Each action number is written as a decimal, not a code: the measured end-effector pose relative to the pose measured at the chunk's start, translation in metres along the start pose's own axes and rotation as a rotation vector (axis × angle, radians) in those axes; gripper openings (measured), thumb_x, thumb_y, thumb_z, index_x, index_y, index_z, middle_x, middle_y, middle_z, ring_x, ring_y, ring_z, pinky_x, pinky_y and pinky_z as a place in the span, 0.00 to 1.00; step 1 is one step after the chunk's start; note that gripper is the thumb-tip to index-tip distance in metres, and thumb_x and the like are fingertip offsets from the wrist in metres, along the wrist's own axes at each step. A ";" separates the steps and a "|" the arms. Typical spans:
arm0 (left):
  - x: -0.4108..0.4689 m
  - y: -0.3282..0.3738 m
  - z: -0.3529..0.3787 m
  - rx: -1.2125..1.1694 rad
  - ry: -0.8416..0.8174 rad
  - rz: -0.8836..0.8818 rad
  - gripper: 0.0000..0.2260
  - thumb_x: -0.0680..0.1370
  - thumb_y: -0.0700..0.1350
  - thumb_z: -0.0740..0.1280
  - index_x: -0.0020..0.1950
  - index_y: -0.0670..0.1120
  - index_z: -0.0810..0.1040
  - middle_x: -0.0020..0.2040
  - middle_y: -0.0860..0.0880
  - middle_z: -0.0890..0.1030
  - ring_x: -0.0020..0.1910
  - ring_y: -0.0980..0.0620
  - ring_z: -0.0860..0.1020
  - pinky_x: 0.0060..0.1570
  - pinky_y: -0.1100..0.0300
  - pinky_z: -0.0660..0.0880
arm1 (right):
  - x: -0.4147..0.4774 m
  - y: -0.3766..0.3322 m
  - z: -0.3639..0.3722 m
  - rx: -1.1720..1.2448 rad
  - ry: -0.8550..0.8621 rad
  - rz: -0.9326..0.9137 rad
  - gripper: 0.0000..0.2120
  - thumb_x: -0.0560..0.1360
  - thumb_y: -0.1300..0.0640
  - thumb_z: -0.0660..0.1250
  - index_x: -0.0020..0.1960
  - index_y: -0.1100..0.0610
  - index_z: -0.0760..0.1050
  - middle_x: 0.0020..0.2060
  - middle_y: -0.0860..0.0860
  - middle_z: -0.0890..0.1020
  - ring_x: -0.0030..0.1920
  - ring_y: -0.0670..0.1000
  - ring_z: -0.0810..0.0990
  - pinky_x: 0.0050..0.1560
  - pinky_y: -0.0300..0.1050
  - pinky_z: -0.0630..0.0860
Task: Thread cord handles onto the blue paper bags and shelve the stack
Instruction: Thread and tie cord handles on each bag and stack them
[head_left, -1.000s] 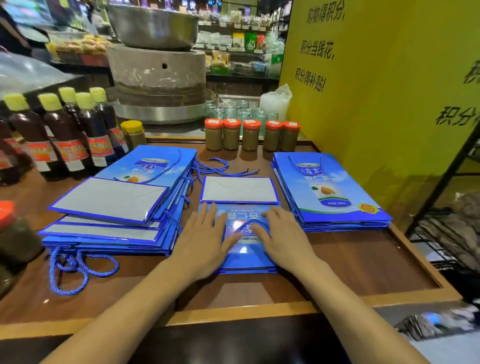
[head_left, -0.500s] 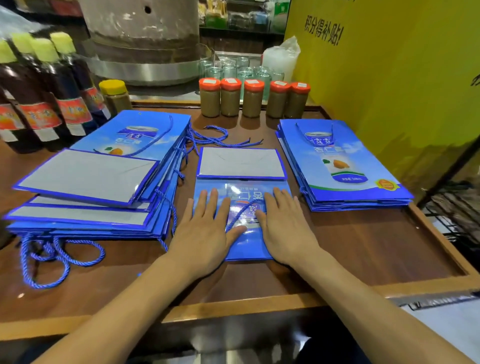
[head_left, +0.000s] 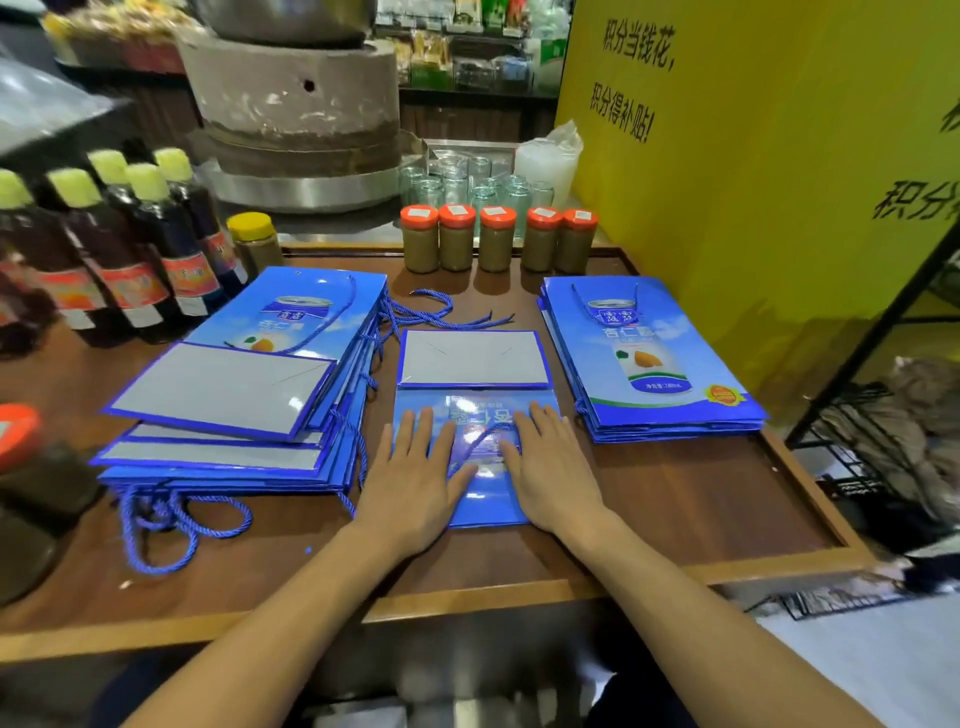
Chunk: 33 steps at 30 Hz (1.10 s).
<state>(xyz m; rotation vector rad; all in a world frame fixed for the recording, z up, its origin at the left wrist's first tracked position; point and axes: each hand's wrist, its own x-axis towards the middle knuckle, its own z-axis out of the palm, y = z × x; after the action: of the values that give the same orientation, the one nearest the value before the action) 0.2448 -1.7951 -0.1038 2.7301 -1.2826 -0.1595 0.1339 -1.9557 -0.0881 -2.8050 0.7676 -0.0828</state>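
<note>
Head camera: my left hand (head_left: 415, 483) and right hand (head_left: 553, 475) press flat, fingers straight and holding nothing, on a folded blue paper bag (head_left: 485, 501) near the brown wooden table's (head_left: 675, 499) front edge, its blue cord handle (head_left: 480, 435) looped between them.

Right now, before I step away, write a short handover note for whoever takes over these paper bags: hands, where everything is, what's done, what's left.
Hands: left hand and right hand are both open, pressing flat on the middle bag, which lies on the table with a cord loop showing between them.
Things: left stack is uneven, with cords trailing from its near edge. Right stack is tidy, with a handle on its top bag. Loose cords lie behind the middle bag.
Done: cords show in both stacks; the number threaded can't be told.
Left: finish the middle bag, thread any bare bags, combine the stacks and shelve them.
</note>
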 end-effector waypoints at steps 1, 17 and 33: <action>-0.002 0.001 -0.004 -0.020 0.026 -0.017 0.51 0.71 0.73 0.22 0.85 0.48 0.53 0.85 0.42 0.49 0.84 0.42 0.46 0.81 0.46 0.42 | -0.002 -0.001 -0.004 0.034 0.039 0.025 0.28 0.86 0.43 0.54 0.80 0.59 0.64 0.79 0.58 0.66 0.79 0.58 0.62 0.79 0.52 0.58; -0.069 -0.004 -0.039 -0.425 0.061 -0.455 0.31 0.76 0.60 0.74 0.72 0.46 0.72 0.65 0.46 0.77 0.61 0.47 0.79 0.54 0.56 0.77 | -0.059 0.012 -0.034 0.551 -0.035 0.491 0.32 0.66 0.40 0.82 0.59 0.54 0.71 0.57 0.50 0.80 0.54 0.51 0.82 0.44 0.43 0.79; -0.073 -0.007 -0.045 -1.209 -0.076 -0.586 0.19 0.73 0.44 0.79 0.58 0.47 0.74 0.48 0.40 0.85 0.33 0.45 0.82 0.39 0.46 0.84 | -0.069 0.009 -0.029 1.182 -0.121 0.493 0.24 0.71 0.65 0.80 0.61 0.56 0.72 0.55 0.53 0.84 0.49 0.54 0.88 0.45 0.57 0.87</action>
<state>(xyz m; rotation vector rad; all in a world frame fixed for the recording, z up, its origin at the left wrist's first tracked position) 0.2107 -1.7316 -0.0568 1.8788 -0.1419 -0.7824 0.0665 -1.9341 -0.0614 -1.4672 0.9292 -0.1965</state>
